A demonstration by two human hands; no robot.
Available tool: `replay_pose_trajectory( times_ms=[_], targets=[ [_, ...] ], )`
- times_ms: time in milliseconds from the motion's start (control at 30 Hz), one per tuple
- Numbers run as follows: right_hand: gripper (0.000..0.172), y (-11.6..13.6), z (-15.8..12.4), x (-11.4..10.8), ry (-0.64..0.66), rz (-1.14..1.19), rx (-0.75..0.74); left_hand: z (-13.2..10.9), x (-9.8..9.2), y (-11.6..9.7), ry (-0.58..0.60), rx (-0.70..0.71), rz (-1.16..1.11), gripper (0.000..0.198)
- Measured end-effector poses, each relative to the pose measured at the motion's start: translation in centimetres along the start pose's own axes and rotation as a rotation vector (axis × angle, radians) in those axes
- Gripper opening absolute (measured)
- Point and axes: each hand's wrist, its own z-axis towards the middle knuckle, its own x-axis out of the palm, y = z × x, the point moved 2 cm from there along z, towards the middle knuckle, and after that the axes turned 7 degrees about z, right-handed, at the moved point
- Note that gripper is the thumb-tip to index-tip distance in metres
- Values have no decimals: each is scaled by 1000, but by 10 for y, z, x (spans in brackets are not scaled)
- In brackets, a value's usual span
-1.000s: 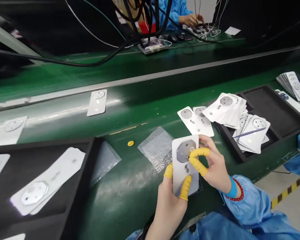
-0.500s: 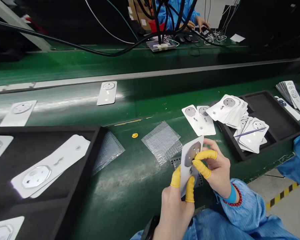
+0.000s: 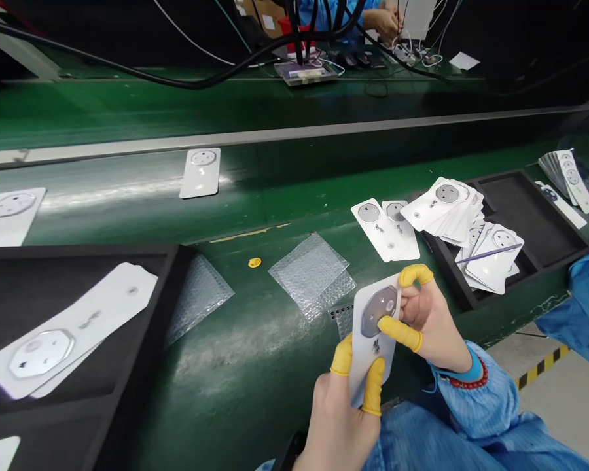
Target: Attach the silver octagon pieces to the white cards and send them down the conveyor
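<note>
My left hand [image 3: 346, 409], with yellow finger cots on thumb and forefinger, grips the lower part of a white panel [image 3: 357, 369]. This panel is tilted upright and bears a grey octagonal face with small holes, and a dark printed mark below it. My right hand [image 3: 434, 317] is at its upper right edge: the cotted thumb presses on the grey face while the cotted forefinger bends at the top corner. The other right fingers curl beside the panel's edge. Bubble-wrap sheets [image 3: 308, 271] lie just beyond my hands, near two similar white panels [image 3: 387, 239].
A black tray [image 3: 544, 229] at right holds piled panels with a thin purple stick [image 3: 488, 254] across them. Another black tray [image 3: 150, 347] with panels stands at left. A loose yellow finger cot [image 3: 254, 262] lies on the green bench. Cables [image 3: 196, 84] hang above; co-workers sit across and at right.
My right forefinger has opened away from the thumb, from the grey face up to the panel's top corner. The panel has turned more toward me. The view has shifted slightly.
</note>
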Motion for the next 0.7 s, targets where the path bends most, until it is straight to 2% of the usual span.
replay_pose_trajectory(
  times_ms=[67,200,400,533,700],
  targets=[
    [51,4,-1,0,28,-12,11,-1,-1,-3,43,-46,-68,36],
    [43,9,-5,1,-24,-13,1,-1,-3,-16,134,-124,-241,40],
    [46,8,-7,2,-14,35,60,-4,-9,-38,173,-209,-448,44],
    [45,10,-8,2,-14,51,51,-5,-12,-43,178,-261,-507,49],
    [46,12,-10,4,-25,4,76,-2,-11,-41,233,-238,-516,52]
  ],
)
